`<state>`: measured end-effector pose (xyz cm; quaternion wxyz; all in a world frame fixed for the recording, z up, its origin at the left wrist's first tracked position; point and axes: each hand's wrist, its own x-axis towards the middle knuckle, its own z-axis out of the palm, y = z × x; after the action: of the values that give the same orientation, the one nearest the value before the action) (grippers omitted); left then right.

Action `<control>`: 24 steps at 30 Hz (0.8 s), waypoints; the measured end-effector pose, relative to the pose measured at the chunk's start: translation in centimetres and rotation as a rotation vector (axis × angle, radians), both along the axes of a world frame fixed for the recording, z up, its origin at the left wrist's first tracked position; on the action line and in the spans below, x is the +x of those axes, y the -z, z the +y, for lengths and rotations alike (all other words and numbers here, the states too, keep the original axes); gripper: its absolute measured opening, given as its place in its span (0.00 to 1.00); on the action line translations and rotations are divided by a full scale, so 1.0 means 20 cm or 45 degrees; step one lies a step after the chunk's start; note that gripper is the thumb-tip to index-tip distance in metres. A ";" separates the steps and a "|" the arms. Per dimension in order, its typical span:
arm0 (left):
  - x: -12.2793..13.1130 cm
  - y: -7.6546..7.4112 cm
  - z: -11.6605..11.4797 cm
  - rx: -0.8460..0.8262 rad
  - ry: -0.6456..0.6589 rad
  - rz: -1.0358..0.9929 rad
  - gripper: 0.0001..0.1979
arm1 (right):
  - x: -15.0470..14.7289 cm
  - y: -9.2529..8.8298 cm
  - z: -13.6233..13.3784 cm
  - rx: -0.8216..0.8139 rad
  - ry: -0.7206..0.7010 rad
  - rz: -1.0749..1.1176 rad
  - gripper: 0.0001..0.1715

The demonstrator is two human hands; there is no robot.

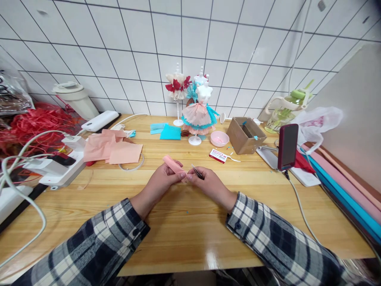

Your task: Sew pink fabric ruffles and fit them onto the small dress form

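My left hand (163, 176) is closed on a folded strip of pink paper (172, 163), which sticks up between thumb and fingers. My right hand (205, 180) holds small dark metal scissors (197, 172) against its palm, blades pointing up and left, while its thumb and forefinger pinch the strip's near right end. The fingertips of both hands almost touch there. Beyond them stands a small white mannequin (204, 93) in a pink and blue ruffled skirt (198, 116). Larger pink paper sheets (125, 153) lie to the left.
Behind are blue paper pieces (170, 132), a pink bowl (219, 139) and a cardboard box (246, 135). A phone (287, 147) stands at the right. Power strips with cables (67, 167) and red shredded material (38, 127) occupy the left. A small labelled card (218, 155) lies beyond my right hand.
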<state>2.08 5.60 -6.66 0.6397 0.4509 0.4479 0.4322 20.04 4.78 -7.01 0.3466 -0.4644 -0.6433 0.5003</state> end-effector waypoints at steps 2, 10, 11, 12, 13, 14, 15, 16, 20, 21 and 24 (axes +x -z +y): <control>0.00 0.00 -0.01 -0.012 0.017 0.035 0.25 | 0.00 0.01 0.00 0.016 -0.013 -0.034 0.14; 0.00 0.00 0.00 0.032 0.046 0.053 0.22 | 0.01 0.03 0.01 -0.184 -0.068 0.035 0.13; 0.00 -0.01 0.00 0.042 0.040 0.045 0.21 | 0.02 0.03 0.02 -0.257 -0.052 0.071 0.14; 0.00 -0.01 0.00 0.048 0.027 0.033 0.21 | 0.01 0.03 0.02 -0.329 -0.030 0.112 0.16; 0.00 -0.01 0.00 0.049 0.014 0.021 0.20 | 0.01 0.03 0.02 -0.387 -0.006 0.153 0.17; 0.00 -0.01 0.00 0.046 0.000 0.012 0.20 | 0.01 0.04 0.02 -0.420 0.018 0.184 0.18; 0.00 -0.02 0.00 0.039 -0.010 0.007 0.21 | 0.01 0.04 0.02 -0.426 0.033 0.200 0.18; 0.01 -0.02 0.00 0.034 -0.014 0.004 0.21 | 0.01 0.04 0.02 -0.413 0.041 0.202 0.17; 0.01 -0.02 -0.01 0.024 -0.015 -0.015 0.21 | 0.01 0.03 0.02 -0.354 0.025 0.213 0.20; 0.01 -0.01 -0.01 0.020 -0.022 -0.028 0.21 | 0.01 0.02 0.01 -0.365 0.023 0.242 0.22; 0.00 -0.01 0.00 0.019 -0.061 -0.060 0.20 | 0.01 0.02 0.01 -0.375 0.027 0.281 0.30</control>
<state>2.14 5.58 -6.53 0.6361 0.4347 0.4402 0.4612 20.32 4.96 -7.39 0.3487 -0.4591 -0.5164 0.6333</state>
